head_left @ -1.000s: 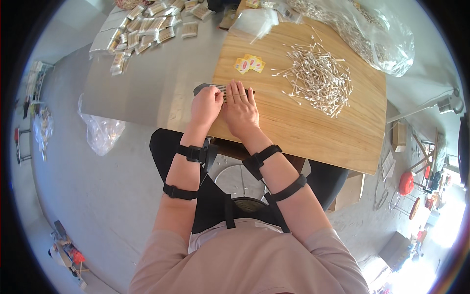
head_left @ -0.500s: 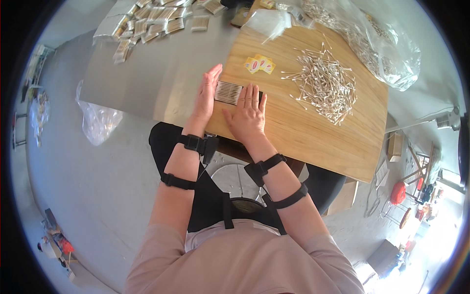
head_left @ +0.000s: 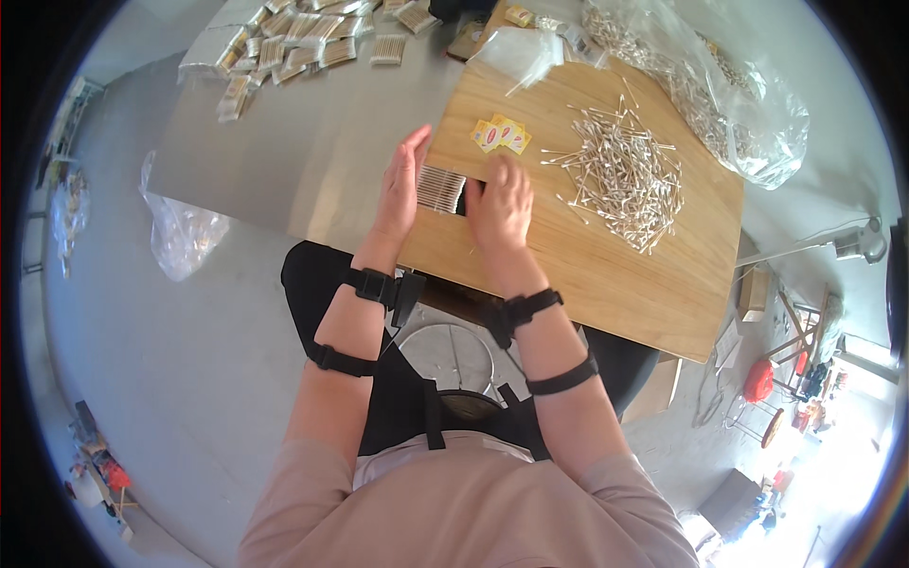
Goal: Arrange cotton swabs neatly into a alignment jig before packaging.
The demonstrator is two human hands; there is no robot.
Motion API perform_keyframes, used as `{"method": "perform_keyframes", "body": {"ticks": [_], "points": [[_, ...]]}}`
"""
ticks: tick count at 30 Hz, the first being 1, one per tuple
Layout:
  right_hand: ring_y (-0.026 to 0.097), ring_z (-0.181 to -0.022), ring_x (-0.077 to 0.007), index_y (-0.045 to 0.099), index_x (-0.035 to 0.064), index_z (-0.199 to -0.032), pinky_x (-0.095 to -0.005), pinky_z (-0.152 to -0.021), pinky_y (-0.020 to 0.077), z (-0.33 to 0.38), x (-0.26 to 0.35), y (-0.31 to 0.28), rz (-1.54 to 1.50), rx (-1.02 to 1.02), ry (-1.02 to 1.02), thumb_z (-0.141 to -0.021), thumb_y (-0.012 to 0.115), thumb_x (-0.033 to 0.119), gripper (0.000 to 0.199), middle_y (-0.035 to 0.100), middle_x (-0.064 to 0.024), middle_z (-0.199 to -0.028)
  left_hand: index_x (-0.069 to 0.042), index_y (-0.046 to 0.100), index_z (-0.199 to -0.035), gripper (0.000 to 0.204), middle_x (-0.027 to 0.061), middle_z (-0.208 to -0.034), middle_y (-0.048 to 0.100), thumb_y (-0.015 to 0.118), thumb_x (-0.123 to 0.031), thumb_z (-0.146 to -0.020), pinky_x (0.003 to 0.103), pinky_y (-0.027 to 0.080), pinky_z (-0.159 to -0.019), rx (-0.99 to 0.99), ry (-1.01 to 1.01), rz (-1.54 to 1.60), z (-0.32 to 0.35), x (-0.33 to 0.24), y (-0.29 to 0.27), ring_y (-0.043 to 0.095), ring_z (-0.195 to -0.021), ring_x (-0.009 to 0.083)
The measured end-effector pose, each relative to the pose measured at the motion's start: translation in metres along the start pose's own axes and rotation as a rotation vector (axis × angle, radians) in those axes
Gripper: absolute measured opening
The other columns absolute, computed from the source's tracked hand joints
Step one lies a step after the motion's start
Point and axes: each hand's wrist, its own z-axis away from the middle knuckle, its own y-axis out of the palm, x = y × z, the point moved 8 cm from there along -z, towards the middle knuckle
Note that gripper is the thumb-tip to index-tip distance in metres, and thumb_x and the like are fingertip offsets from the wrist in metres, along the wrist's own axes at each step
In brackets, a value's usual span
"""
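Observation:
A neat row of cotton swabs (head_left: pixel 440 188) lies side by side at the left edge of the wooden board. Standing on its edge, my left hand (head_left: pixel 399 185) is against the swabs' left ends, fingers stretched out and holding nothing. My right hand (head_left: pixel 503 202) is just past their right ends, beside a dark strip that it partly covers. Its fingers are bent and apart from the thumb, with nothing visible in them. Beyond that hand are several small yellow printed cards (head_left: pixel 499 135), overlapping. A loose heap of cotton swabs (head_left: pixel 625 175) spreads to the right.
The wooden board (head_left: pixel 606 284) adjoins a grey metal tabletop (head_left: pixel 284 180), where many swab packs (head_left: pixel 312 38) are piled at the far left. A large clear bag of swabs (head_left: pixel 734 118) stands far right, near flat clear plastic bags (head_left: pixel 523 55). Another plastic bag (head_left: pixel 185 237) hangs at left.
My right hand has come off the swabs, moving right, and its flat fingers are now bent. More of the swabs' right ends show. My left hand stays nearly in place.

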Motion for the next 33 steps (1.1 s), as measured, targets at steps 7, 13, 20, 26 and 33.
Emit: {"method": "perform_keyframes", "body": {"ticks": [7, 13, 20, 26, 33], "points": [[0.055, -0.112, -0.0325, 0.064, 0.0089, -0.111, -0.0432, -0.098, 0.0445, -0.078, -0.034, 0.002, 0.086, 0.093, 0.105, -0.082, 0.076, 0.024, 0.035, 0.059, -0.0123, -0.117, 0.005, 0.034, -0.147, 0.079, 0.0192, -0.153, 0.037, 0.018, -0.059, -0.104, 0.040, 0.019, -0.123, 0.029, -0.100, 0.102, 0.000, 0.019, 0.010, 0.031, -0.146, 0.0287], [0.052, -0.118, -0.0294, 0.064, 0.0090, -0.105, -0.0393, -0.102, 0.0433, -0.091, -0.034, 0.011, 0.098, 0.303, 0.172, -0.080, 0.078, 0.029, 0.034, 0.059, -0.0099, -0.117, 0.006, 0.035, -0.145, 0.079, 0.0199, -0.152, 0.038, 0.017, -0.059, -0.104, 0.041, 0.019, -0.123, 0.041, -0.082, 0.109, -0.002, 0.021, 0.009, 0.031, -0.145, 0.0288], [0.065, -0.097, -0.0279, 0.064, 0.0059, -0.095, -0.0396, -0.087, 0.0517, -0.089, -0.045, 0.009, -0.060, 0.327, 0.323, -0.079, 0.078, 0.026, 0.030, 0.068, -0.0097, -0.097, 0.006, 0.035, -0.145, 0.078, 0.0215, -0.153, 0.037, 0.016, -0.057, -0.104, 0.040, 0.019, -0.123, 0.044, -0.090, 0.106, -0.001, 0.023, 0.010, 0.031, -0.146, 0.0292], [0.067, -0.061, -0.0171, 0.064, 0.0011, -0.089, -0.0300, -0.058, 0.0531, -0.043, -0.041, 0.010, -0.724, 0.244, 0.448, -0.085, 0.070, 0.011, 0.012, 0.069, -0.0084, -0.073, 0.007, 0.034, -0.146, 0.079, 0.0211, -0.152, 0.038, 0.016, -0.058, -0.104, 0.040, 0.020, -0.122, 0.036, -0.106, 0.122, -0.001, 0.021, 0.009, 0.032, -0.145, 0.0281], [0.067, -0.057, -0.0145, 0.063, -0.0004, -0.088, -0.0272, -0.054, 0.0533, -0.009, -0.030, 0.011, -0.610, 0.222, 0.511, -0.087, 0.067, 0.007, 0.009, 0.069, -0.0083, -0.071, 0.005, 0.037, -0.144, 0.075, 0.0162, -0.149, 0.042, 0.021, -0.057, -0.104, 0.037, 0.022, -0.121, -0.019, -0.147, 0.215, -0.004, 0.028, 0.006, 0.035, -0.143, 0.0243]]}}
